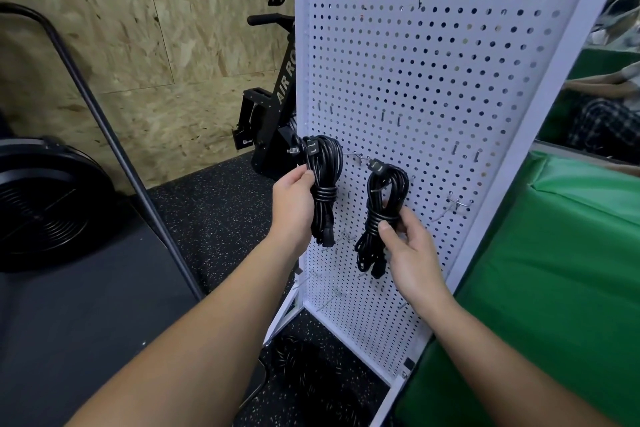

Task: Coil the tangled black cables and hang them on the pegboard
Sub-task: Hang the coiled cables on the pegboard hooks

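Note:
Two coiled black cables hang in front of the white pegboard. The left cable coil loops over a metal hook at the board's left edge, and my left hand grips it at its wrapped middle. The right cable coil hangs over a hook further right and lower, its plug sticking up at the top. My right hand holds this coil at its wrapped waist, thumb in front. Loose cable ends dangle below both hands.
Several bare metal hooks stick out of the pegboard. A black exercise bike stands behind its left edge. A black tube slants across the left. A green padded mat lies on the right; a person's leg shows at far right.

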Motion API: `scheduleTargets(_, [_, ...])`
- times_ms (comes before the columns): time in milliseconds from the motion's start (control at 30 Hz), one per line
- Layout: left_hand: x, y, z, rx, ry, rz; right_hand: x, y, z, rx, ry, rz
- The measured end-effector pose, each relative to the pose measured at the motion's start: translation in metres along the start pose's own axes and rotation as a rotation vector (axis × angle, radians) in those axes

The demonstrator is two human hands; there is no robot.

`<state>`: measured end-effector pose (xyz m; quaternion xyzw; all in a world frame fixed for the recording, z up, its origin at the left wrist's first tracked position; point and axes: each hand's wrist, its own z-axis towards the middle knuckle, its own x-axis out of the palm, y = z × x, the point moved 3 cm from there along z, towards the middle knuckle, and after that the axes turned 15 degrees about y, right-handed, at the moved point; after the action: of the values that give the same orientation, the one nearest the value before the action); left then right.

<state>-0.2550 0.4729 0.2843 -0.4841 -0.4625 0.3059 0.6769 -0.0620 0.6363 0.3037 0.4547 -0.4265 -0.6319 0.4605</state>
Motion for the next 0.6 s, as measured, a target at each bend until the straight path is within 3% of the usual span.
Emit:
scheduleTargets(233, [0.027,-0.047,-0.042,0.081,0.0,0.027,0.002,0.002,-0.001,-0.016,0.011,0.005])
scheduleTargets(600, [0.03,-0.06,-0.035,0.086,0.03,0.12,0.003,0.005,-0.002,-0.037,0.011,0.007])
